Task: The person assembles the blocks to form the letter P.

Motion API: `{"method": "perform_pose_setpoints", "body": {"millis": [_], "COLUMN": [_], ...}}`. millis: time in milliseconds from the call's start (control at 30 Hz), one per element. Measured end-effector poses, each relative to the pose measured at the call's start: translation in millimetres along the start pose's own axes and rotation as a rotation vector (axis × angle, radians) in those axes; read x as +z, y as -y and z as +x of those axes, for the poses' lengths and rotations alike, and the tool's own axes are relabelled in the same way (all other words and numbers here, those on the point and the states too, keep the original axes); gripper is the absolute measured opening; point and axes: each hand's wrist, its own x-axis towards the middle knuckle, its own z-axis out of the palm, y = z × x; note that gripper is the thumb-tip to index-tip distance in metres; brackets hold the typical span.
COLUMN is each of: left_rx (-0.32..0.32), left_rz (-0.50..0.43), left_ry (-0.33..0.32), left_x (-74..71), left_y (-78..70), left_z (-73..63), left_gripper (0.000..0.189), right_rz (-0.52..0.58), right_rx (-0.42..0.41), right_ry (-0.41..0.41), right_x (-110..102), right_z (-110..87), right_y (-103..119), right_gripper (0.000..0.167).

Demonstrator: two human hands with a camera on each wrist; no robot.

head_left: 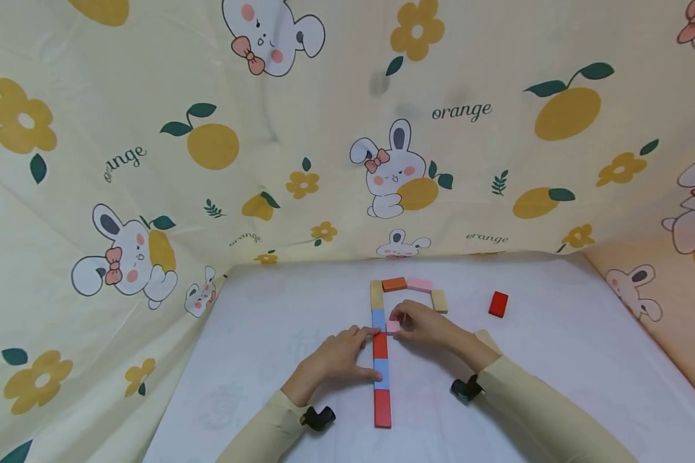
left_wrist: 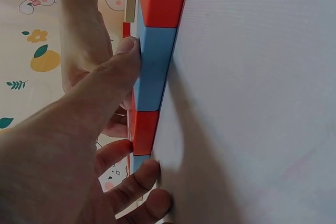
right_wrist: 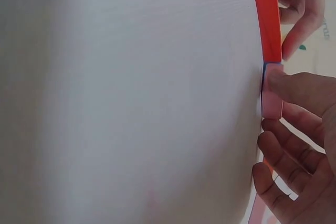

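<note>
My right hand [head_left: 425, 326] pinches a pink block [head_left: 393, 327] between thumb and fingers, beside the upper blue block [head_left: 379, 319] of a straight row. In the right wrist view the thumb lies on this pink block [right_wrist: 272, 100], and a red block [right_wrist: 269, 24] stands beyond it. My left hand [head_left: 337, 355] is spread along the row's left side. Its thumb touches the lower blue block [left_wrist: 154, 69], and its index finger reaches the row near the red block [head_left: 380, 346]. Another red block [head_left: 382, 409] ends the row at the near end.
A beige block [head_left: 377, 294], an orange block [head_left: 394, 284], another pink block [head_left: 419, 284] and a second beige block [head_left: 439, 301] curve around the row's far end. A loose red block [head_left: 499, 304] lies to the right. Patterned cloth [head_left: 301, 148] hangs behind the white table [head_left: 255, 334].
</note>
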Motion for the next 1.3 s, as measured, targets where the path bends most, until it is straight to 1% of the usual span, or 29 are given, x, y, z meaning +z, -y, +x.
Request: {"method": "perform_pose_setpoints", "body": {"millis": [233,467,700,900,1067,1200,1300], "left_rx": [0.001,-0.001,0.018,0.017,0.006,-0.004,-0.014], "left_rz": [0.001,-0.005,0.008,0.003,-0.007,-0.008,-0.008], "left_ry": [-0.004,0.0,-0.011,-0.014,-0.004,0.004,0.008], "left_x": [0.3,0.7,2.3,1.8,1.8,1.1,0.4], "left_y": [1.5,0.1,1.8,2.3,0.9,-0.2,-1.0], "left_z": [1.5,0.7,0.9,1.7,1.7,1.6,1.7], "left_gripper": [0.096,0.096,0.096,0.095,0.095,0.095,0.096], "right_rz": [0.002,0.014,0.001,0.026,0.036,0.039,0.039], "right_rx": [-0.021,0.028,-0.056,-0.032,-0.013,-0.001,0.026], "right_ry": [0.0,0.03,0.005,0.008,-0.007,-0.038,-0.061], "right_x": [1,2,3,-1,-8,-18,-25], "right_z": [3.9,4.1,3.1,1.8,-6.0,-17.8,-28.0], "right_y": [0,0,0,0,1,0,-2], "right_gripper": [0.031,0.032,0.032,0.034,0.037,0.037,0.037]}}
